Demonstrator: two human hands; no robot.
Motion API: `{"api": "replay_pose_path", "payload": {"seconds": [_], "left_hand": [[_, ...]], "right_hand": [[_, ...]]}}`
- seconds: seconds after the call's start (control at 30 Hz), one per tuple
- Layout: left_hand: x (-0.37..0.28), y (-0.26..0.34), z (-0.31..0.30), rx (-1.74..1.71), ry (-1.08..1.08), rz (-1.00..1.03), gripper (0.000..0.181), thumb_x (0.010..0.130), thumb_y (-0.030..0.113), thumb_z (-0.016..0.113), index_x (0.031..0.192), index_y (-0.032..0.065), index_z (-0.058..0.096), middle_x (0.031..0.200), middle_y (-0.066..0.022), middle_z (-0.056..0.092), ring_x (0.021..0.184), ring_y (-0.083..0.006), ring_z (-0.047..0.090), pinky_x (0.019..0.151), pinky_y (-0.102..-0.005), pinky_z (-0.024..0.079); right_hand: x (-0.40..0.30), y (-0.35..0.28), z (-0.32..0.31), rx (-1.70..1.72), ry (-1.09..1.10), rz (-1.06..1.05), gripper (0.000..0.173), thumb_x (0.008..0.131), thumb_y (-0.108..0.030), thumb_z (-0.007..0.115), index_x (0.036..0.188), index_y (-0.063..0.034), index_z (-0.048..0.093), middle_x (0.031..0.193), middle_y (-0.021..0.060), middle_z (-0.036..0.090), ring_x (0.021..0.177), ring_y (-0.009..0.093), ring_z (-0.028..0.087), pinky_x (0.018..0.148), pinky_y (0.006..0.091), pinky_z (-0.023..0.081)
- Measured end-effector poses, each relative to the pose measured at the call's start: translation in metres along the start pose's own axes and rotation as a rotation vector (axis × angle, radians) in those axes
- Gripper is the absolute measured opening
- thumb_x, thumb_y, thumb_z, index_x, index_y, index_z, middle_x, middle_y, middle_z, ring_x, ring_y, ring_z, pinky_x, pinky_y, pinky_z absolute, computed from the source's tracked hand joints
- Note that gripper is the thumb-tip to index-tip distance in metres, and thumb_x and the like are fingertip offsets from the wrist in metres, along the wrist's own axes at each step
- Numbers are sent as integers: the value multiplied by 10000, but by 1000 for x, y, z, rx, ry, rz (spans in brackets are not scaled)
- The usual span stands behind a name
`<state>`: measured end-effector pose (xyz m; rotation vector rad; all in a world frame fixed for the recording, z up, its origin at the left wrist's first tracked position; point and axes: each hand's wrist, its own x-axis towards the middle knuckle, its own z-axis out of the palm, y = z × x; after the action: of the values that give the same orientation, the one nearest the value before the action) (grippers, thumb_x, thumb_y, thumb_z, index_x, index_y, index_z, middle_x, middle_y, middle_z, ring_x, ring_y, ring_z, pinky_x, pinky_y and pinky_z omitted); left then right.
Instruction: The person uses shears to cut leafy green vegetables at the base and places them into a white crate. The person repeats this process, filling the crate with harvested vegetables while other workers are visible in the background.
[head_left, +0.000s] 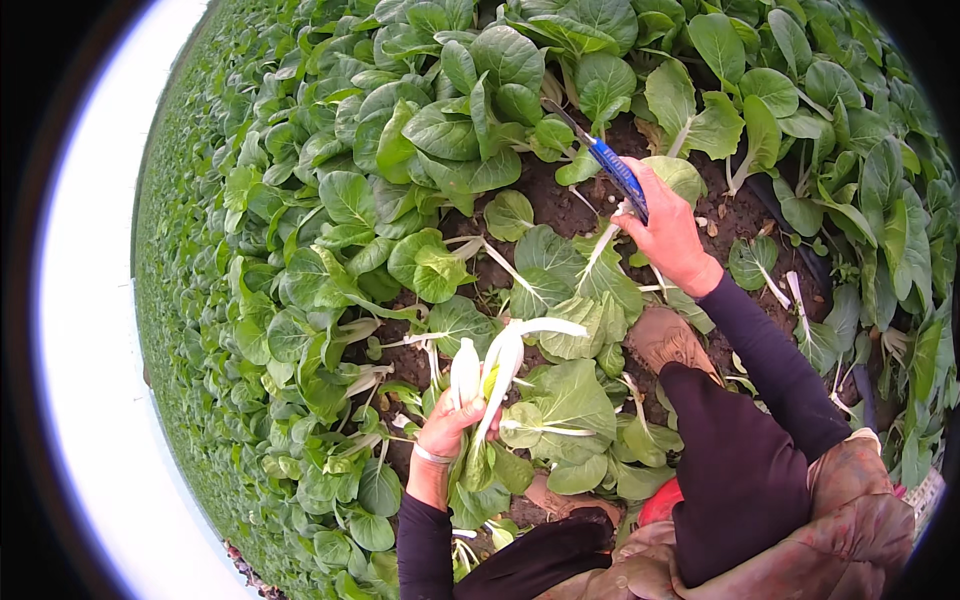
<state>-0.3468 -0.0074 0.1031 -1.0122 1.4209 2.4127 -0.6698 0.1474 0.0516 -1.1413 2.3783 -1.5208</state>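
Observation:
My left hand (448, 429) grips pale-stalked leafy greens (504, 356), which look like bok choy. Their white stalk ends point up and away from me, and one stalk bends to the right. Green leaves hang below the fist. In my right hand (667, 229) is a blue-handled knife (619, 171), its narrow blade directed toward the upper left, close to standing plants. A loose leaf with a white stalk (596, 259) reaches up to my right thumb; whether the thumb pinches it I cannot tell.
Rows of growing bok choy (345, 202) surround me on the far and left sides. Cut leaves (574, 401) lie scattered on brown soil (559, 206). My brown shoe (669, 337) stands among them. Something red (661, 502) shows beneath me, and a dark hose or strip (787, 214) runs at right.

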Motion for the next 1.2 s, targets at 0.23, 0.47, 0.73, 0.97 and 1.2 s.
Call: {"api": "replay_pose_path", "payload": {"seconds": [0.23,0.47,0.73,0.97,1.2], "left_hand": [[6,-12,-6,-145,78,40,524,832,342,655,1210,30,471,704,-66,568,558,-158,530,532,-270,445],[3,-5,-3,433,418,125,380,750,197,768,1024,-15,611,866,-6,629,726,-66,538,678,-233,461],[4,3,8,602,412,210,385,775,138,733,1093,-18,581,908,-7,625,772,-67,535,709,-239,463],[-6,4,14,421,336,65,334,772,169,741,1012,-7,588,823,28,576,710,-62,496,647,-229,436],[-8,10,15,491,261,266,387,761,189,758,1036,-11,573,924,10,584,820,-82,510,734,-255,439]], "right_hand": [[-57,-39,16,243,-322,-384,507,749,-81,673,1228,-100,509,837,81,584,690,276,599,581,360,493],[-73,-32,26,88,-467,-339,548,774,-103,648,1290,-130,465,753,80,524,628,284,565,556,367,474],[-75,-26,32,14,-464,-388,544,777,-101,611,1299,-150,465,763,69,508,648,268,563,566,361,468],[-71,-18,29,-8,-508,-437,589,735,-59,600,1299,-146,454,762,74,494,682,267,564,593,376,470],[-81,49,25,190,-636,62,492,856,-81,551,1317,-128,386,778,129,581,646,264,591,618,386,489]]}}
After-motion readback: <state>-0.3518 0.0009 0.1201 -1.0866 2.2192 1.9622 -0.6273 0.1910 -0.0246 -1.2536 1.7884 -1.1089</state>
